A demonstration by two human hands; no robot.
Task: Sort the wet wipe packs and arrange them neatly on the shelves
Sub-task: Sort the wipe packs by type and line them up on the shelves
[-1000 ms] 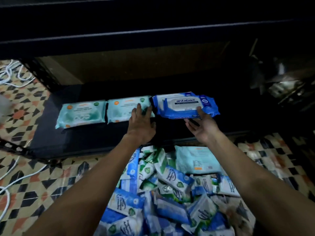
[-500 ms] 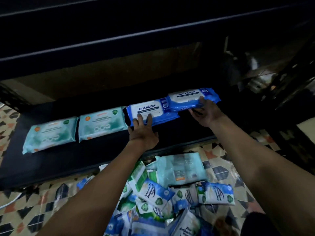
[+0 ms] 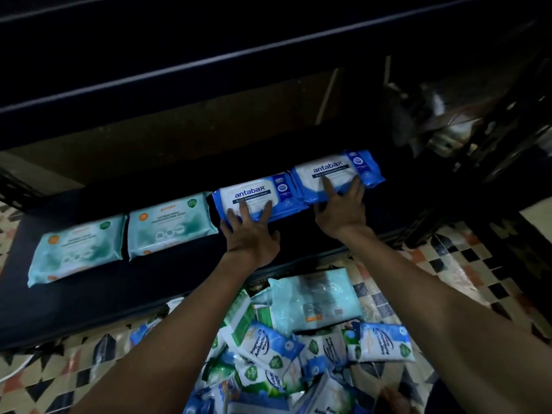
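Fingers [image 3: 241, 211] of the left hand [image 3: 249, 234] spread flat on one blue antabax pack [image 3: 254, 198]; right hand [image 3: 340, 209] splayed on its neighbour [image 3: 334, 174]. Neither grips. Both packs lie on the dark shelf [image 3: 89, 291], beside two teal packs [image 3: 125, 240]. Best: press lightly, slide edges flush. Unsorted pile [image 3: 283, 348] waits on the floor.

It looks like a small shop or stockroom: a dark shelf [image 3: 89, 297] carries wipe packs [image 3: 167, 228] in a row, with a heap of more packs [image 3: 268, 348] on the patterned tiled floor [image 3: 466, 264].
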